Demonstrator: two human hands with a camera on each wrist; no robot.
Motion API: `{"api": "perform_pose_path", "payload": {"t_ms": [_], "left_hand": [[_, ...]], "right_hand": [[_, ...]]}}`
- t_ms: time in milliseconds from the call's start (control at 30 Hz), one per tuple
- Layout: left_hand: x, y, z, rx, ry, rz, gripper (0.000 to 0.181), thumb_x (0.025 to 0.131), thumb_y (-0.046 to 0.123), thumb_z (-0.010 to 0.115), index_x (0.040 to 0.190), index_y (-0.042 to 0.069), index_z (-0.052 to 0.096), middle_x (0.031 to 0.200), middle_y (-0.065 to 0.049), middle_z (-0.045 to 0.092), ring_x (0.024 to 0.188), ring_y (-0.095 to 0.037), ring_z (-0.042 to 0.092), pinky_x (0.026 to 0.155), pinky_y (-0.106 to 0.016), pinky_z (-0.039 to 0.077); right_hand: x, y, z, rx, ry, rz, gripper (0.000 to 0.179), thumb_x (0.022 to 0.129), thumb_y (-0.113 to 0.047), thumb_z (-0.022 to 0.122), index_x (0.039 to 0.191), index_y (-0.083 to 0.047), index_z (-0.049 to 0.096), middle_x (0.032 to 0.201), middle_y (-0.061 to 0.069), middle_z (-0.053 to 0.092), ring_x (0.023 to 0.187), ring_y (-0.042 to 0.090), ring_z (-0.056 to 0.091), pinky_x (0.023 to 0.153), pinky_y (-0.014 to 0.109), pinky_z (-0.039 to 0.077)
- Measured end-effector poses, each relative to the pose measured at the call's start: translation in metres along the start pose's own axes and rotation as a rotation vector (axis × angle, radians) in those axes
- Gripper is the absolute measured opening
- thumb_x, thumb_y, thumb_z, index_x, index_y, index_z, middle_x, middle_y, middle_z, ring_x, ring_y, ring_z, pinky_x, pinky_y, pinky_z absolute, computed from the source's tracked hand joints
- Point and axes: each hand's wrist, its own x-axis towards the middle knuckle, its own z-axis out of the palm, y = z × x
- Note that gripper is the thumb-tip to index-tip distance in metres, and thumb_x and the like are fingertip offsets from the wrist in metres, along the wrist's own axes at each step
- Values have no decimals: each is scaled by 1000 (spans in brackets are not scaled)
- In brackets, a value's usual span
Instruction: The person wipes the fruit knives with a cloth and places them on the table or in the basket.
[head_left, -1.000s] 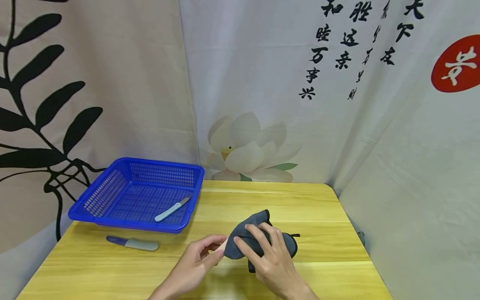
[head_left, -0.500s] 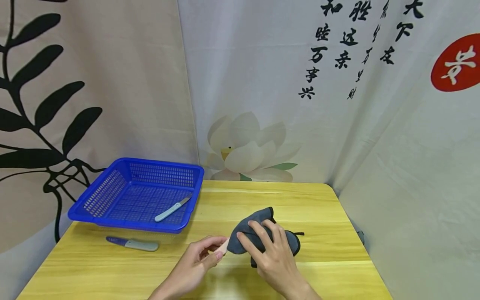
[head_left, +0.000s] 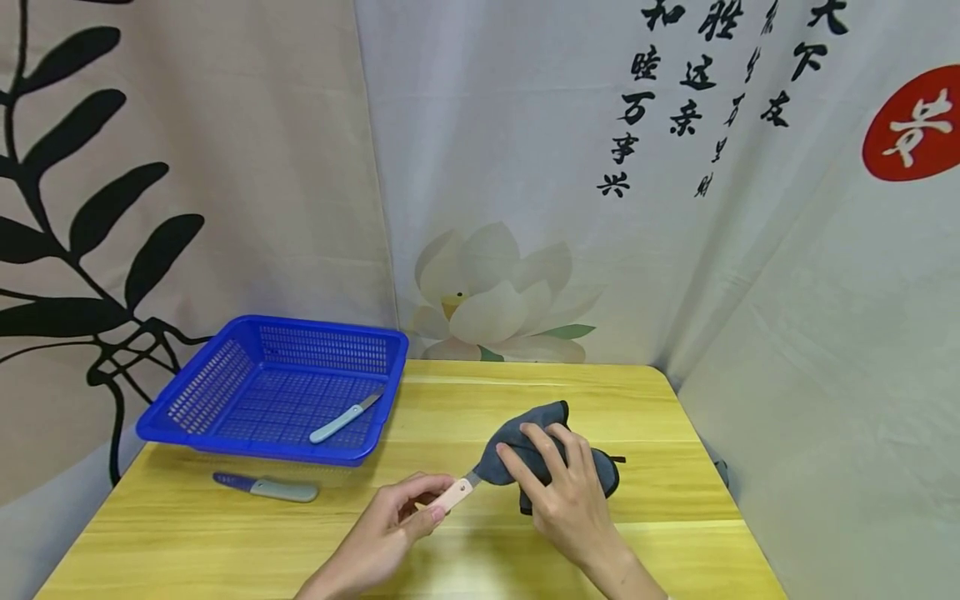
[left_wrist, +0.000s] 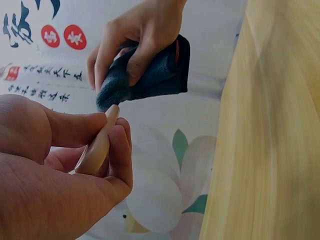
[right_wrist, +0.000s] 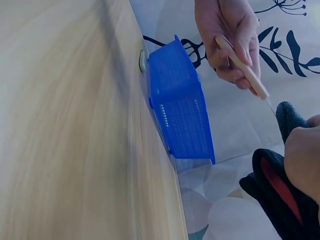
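Note:
My left hand (head_left: 393, 521) grips a knife (head_left: 455, 493) by its pale pinkish handle, thumb on top in the head view. A short stretch of its metal blade shows past the handle, and the rest is hidden in a dark grey-blue cloth (head_left: 508, 442). With fingers bent over that cloth, my right hand (head_left: 566, 496) holds it around the blade. In the right wrist view, the thin blade runs from the handle (right_wrist: 245, 70) into the cloth, whose folded edge shows red inside. Both hands are over the front middle of the table.
A blue plastic basket (head_left: 225, 446) stands at the back left of the wooden table (head_left: 660, 533). Inside it lies a small knife (head_left: 341, 422) with a light blue handle. In front of the basket rests another knife (head_left: 281, 490), blue at one end. A printed curtain (head_left: 510, 167) hangs behind.
The cloth and right hand have slid right and slightly up, away from the left hand. More of the handle and a bit of blade now show. The left hand has hardly moved.

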Motion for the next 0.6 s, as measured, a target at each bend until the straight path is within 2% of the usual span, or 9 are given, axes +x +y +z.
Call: {"api": "perform_pose_path", "payload": {"t_ms": [167,300,467,600], "left_hand": [[-1,-1,0,16,-3,1,36,115,17,64,148,4,70,129,-12,74,110,-5,66,85,-22,55],[-3,-2,0,13,-10,12,35,115,16,64,147,4,71,127,-12,74,108,-3,66,84,-21,55],[-5,-4,-1,-11,-1,50,34,115,14,64,146,1,70,123,-13,75,103,-2,65,84,-21,57],[-5,-3,-1,-18,36,38,38,115,14,64,150,-1,67,122,-14,74,100,-2,66,85,-21,58]], "right_hand": [[-1,11,-1,-11,-2,22,51,111,-3,42,142,-22,77,144,21,69,120,44,60,93,60,54],[-1,20,-4,-21,-4,57,46,116,-9,41,143,-20,77,143,23,68,118,46,60,92,62,56],[2,26,-8,-7,64,110,41,119,-11,43,141,-16,78,140,26,69,115,50,61,88,64,58],[4,20,-10,35,101,107,41,118,-11,44,139,-14,78,139,27,69,114,49,62,86,63,61]]}}
